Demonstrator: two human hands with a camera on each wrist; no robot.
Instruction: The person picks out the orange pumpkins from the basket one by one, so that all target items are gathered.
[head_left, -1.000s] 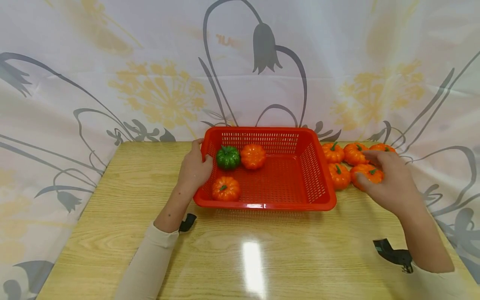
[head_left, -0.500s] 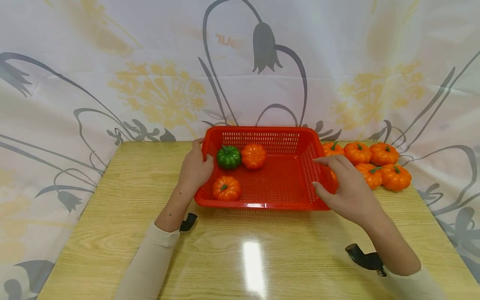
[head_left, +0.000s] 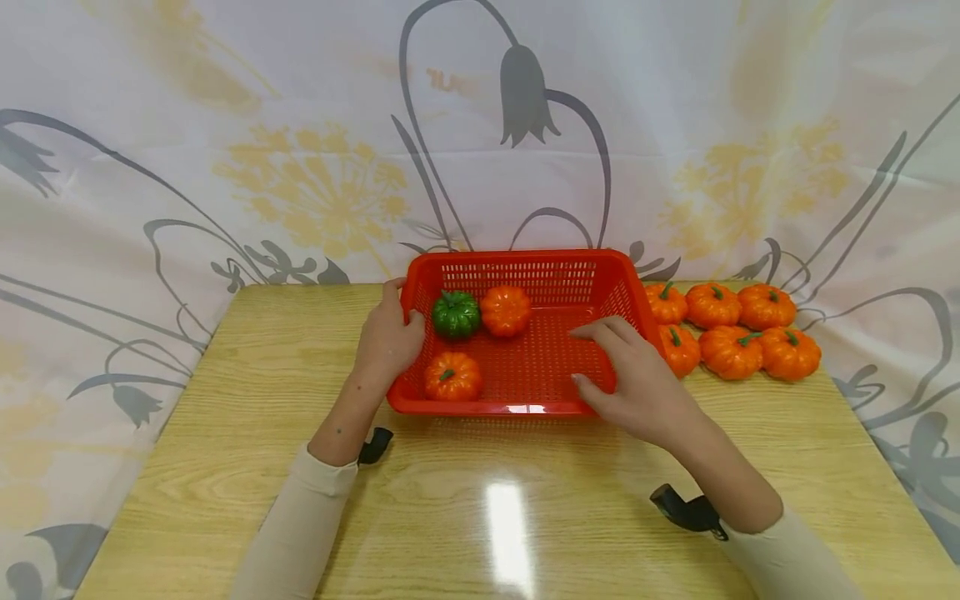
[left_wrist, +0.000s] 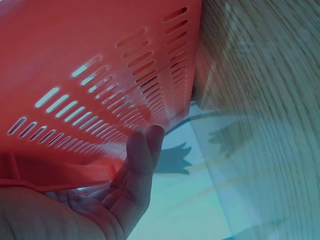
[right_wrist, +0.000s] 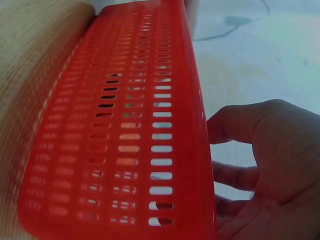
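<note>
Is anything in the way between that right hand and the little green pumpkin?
Yes, going straight across: in the head view, an orange pumpkin sits beside the green pumpkin, on the side facing the right hand. From above, nothing visible covers the green one.

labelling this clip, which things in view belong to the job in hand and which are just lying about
Apparently in the job:
red basket, rim gripped by the left hand
green pumpkin and two orange pumpkins inside
six orange pumpkins alongside, on the right

Apparently just surroundings:
wooden table
patterned sheet
black pieces at the wrists
</note>
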